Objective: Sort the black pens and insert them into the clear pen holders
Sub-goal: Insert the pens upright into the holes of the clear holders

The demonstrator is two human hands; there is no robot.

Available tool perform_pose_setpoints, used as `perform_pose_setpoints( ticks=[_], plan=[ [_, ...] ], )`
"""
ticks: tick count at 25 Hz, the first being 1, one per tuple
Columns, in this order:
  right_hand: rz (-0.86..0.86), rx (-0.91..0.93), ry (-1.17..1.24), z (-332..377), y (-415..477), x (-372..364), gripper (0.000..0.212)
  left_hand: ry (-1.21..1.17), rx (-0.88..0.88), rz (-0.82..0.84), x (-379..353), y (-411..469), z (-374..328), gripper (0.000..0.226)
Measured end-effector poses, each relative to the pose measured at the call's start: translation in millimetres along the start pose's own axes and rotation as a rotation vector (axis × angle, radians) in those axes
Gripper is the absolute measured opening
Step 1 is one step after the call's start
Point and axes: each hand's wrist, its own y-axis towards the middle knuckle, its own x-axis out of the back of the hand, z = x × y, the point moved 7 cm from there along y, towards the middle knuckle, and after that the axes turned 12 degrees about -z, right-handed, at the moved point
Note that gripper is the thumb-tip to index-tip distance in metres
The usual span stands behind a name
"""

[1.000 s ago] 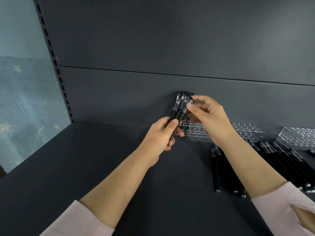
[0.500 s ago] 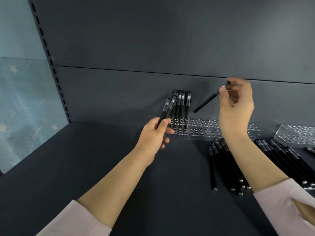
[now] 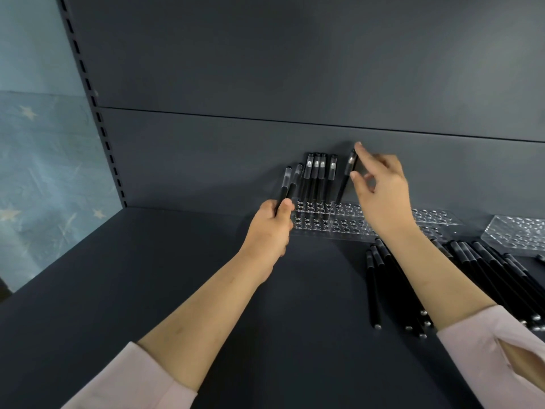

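On the dark shelf (image 3: 147, 290) the clear holder (image 3: 348, 235) runs along the back wall, just beyond both hands. Loose pens (image 3: 477, 270) lie to its right, partly hidden under the right forearm. The right hand (image 3: 383, 199), the nearer one, pinches a tilted pen (image 3: 346, 178) over a hole that is hard to make out. The left hand (image 3: 269, 228) grips two pens (image 3: 287, 184) upright beside the standing pens (image 3: 317, 178).
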Motion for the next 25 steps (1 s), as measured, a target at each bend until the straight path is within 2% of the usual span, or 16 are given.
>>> perform_pose_setpoints(
  ticks=[5,9,11,15,19,25],
  plan=[
    [0.127,0.082,-0.143,-5,-6,-15,0.051,0.001,-0.024,0.059,-7,-3,-2,0.025],
    [0.075,0.090,-0.065,1,-7,-6,0.051,-0.015,-0.060,0.093,-8,-6,-4,0.023],
    [0.025,0.082,-0.019,7,-8,0,0.044,-0.024,-0.067,0.105,-8,-6,-4,0.023],
    [0.147,-0.134,0.169,16,-16,-8,0.019,0.016,-0.125,0.148,-11,-9,-8,0.023],
    [0.184,-0.358,0.394,12,-20,-13,0.021,0.014,-0.128,0.185,-15,-13,-7,0.024],
    [0.136,-0.443,0.408,3,-20,-10,0.016,0.016,-0.132,0.195,-16,-13,-6,0.024]
  ],
)
